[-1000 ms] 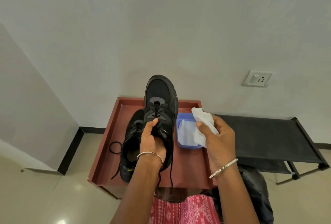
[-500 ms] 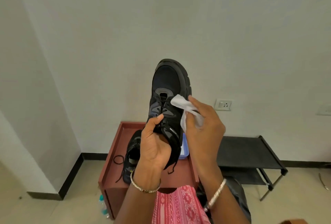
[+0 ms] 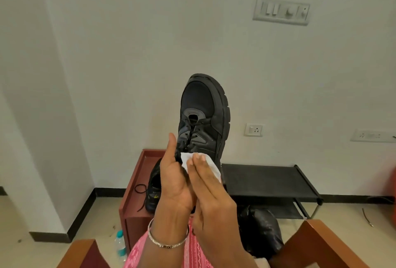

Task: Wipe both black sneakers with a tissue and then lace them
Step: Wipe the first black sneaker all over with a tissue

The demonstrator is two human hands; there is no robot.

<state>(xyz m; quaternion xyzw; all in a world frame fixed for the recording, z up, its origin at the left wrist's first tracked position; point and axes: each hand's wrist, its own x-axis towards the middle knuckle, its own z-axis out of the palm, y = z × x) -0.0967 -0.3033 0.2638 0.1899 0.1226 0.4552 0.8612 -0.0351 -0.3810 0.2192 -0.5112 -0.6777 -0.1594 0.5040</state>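
My left hand [image 3: 174, 178] holds a black sneaker [image 3: 203, 115] up in front of me by its heel end, toe pointing up and away, laces loosely threaded. With my right hand [image 3: 209, 192] I press a white tissue [image 3: 211, 163] flat against the sneaker's side near the collar. The second black sneaker [image 3: 154, 190] lies on the reddish-brown table [image 3: 134, 190] below, partly hidden behind my left hand. A loose black lace [image 3: 140, 188] lies coiled on the table to its left.
A black low rack [image 3: 265, 179] stands right of the table against the white wall. A black bag [image 3: 260, 231] sits on the floor by my knee. A plastic bottle [image 3: 120, 244] stands beside the table. Wooden chair arms [image 3: 317, 244] frame the bottom corners.
I raised the sneaker higher and my view tilted up. My right hand with the tissue went from the sneaker's tongue area down to its side near the collar.
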